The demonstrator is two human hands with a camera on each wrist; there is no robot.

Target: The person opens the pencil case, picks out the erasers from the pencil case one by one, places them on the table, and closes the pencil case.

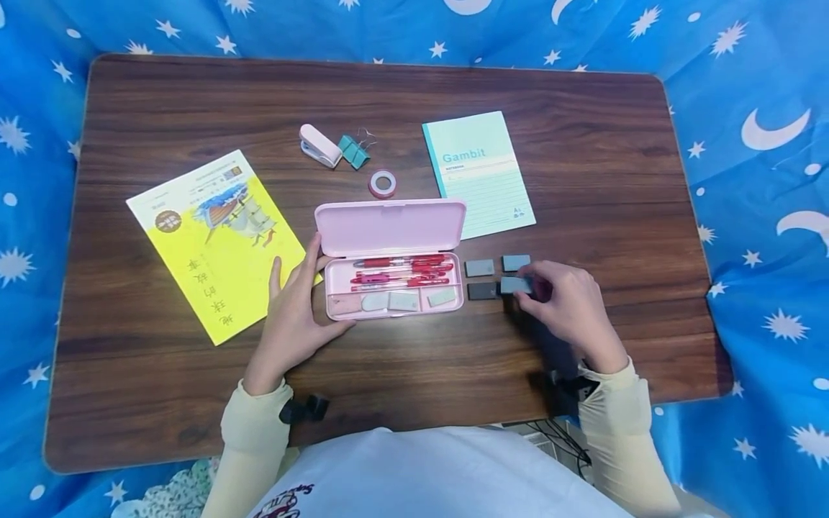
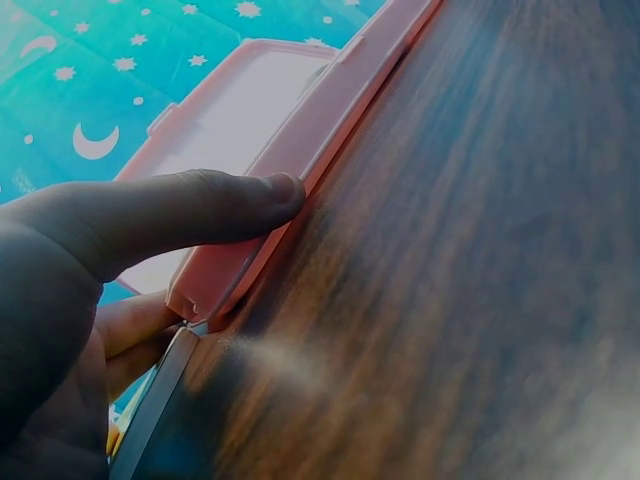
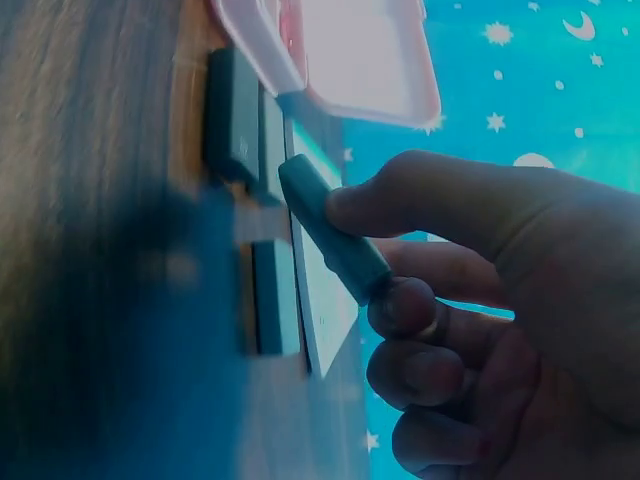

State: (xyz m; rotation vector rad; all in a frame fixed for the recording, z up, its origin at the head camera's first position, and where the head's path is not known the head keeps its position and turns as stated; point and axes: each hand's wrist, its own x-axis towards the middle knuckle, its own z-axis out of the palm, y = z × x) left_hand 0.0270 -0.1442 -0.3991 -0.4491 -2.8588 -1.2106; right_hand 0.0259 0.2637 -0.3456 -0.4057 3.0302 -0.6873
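Note:
A pink pencil case (image 1: 391,229) lies with its lid raised on the table. My left hand (image 1: 291,320) holds its left end, with the thumb (image 2: 230,205) on the front wall and the fingers behind. Inside are several red pens (image 1: 401,277) in the long compartment and several pale erasers (image 1: 403,301) in the front ones. My right hand (image 1: 573,306) pinches a grey-green eraser (image 3: 330,230) between thumb and fingers, just right of the case. Near it on the table lie two more grey-green erasers (image 1: 479,268) and a darker one (image 1: 482,291).
A yellow book (image 1: 214,266) lies left of the case, near my left hand. Behind the case are a roll of tape (image 1: 382,173), a teal binder clip (image 1: 353,152) and a pink-white stapler (image 1: 320,146). A mint notebook (image 1: 482,191) lies behind the loose erasers.

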